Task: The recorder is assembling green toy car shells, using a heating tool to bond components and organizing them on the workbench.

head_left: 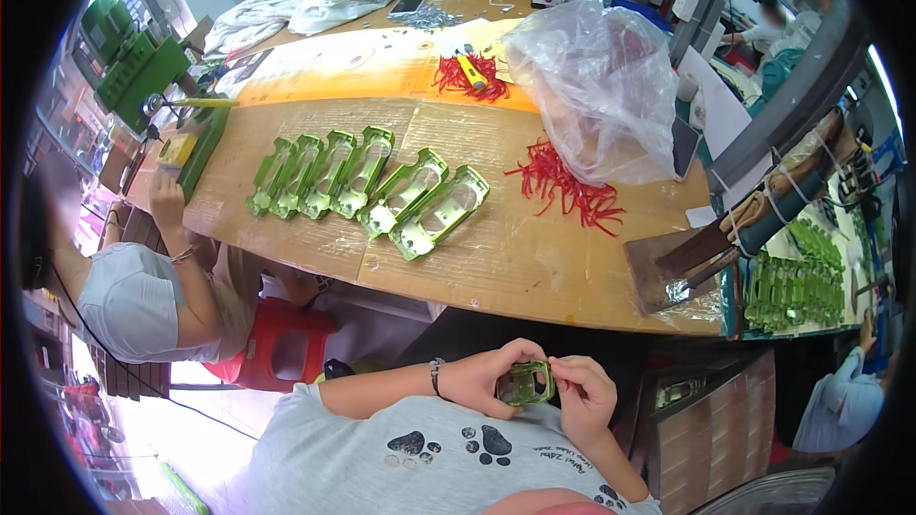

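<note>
Close to my body, below the table's front edge, I hold a green plastic frame (521,385) with a rounded opening. My left hand (480,381) is wrapped round its left side, thumb and fingers closed on it. The fingers of my right hand (586,399) pinch at its right edge; whether something small is also between them is hidden. On the table ahead, several similar green frames (365,172) lie in a slanted row, the two at the right end turned a little from the others. To their right is a pile of thin red strips (571,187).
A clear plastic bag (601,86) sits behind the red strips. A yellow-handled tool (471,72) lies on another red pile. A green press (134,52) stands at far left, beside a seated person (134,300). More green frames (797,277) fill the right side.
</note>
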The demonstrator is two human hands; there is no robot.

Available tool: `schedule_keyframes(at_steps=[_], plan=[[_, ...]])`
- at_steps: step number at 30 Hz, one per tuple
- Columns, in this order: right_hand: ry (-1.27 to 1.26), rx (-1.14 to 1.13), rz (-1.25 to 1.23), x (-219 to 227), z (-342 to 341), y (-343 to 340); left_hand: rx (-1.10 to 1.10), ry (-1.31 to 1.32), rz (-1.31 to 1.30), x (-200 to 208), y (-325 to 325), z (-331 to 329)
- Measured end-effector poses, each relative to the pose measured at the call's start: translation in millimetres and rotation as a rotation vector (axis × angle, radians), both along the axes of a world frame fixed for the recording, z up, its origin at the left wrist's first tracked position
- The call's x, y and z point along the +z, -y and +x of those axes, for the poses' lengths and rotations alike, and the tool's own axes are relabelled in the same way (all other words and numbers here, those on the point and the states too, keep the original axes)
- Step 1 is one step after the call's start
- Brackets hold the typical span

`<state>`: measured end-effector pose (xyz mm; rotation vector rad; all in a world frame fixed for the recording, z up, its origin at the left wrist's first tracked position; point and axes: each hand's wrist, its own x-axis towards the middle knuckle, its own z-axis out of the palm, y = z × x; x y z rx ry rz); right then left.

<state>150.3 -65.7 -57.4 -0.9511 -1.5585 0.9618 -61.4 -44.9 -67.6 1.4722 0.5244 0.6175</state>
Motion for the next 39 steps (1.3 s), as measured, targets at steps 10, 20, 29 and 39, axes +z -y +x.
schedule_keyframes(at_steps=[10, 20, 29, 39], plan=[[0.036, 0.105, 0.008, 24.5, -14.7, -16.8, 0.168, 0.164, 0.111, -19.2, 2.4, -1.4], [-0.209, 0.157, 0.039, 12.0, -15.9, -7.5, 0.149, 0.143, 0.074, -8.8, 1.8, -0.5], [0.202, 0.118, 0.232, -2.5, -9.5, -5.5, 0.219, 0.194, -0.068, 17.4, -9.1, 22.8], [-0.736, -0.090, -0.465, 16.0, 45.4, 9.2, -0.153, 0.395, -0.765, 63.1, -48.3, 83.0]])
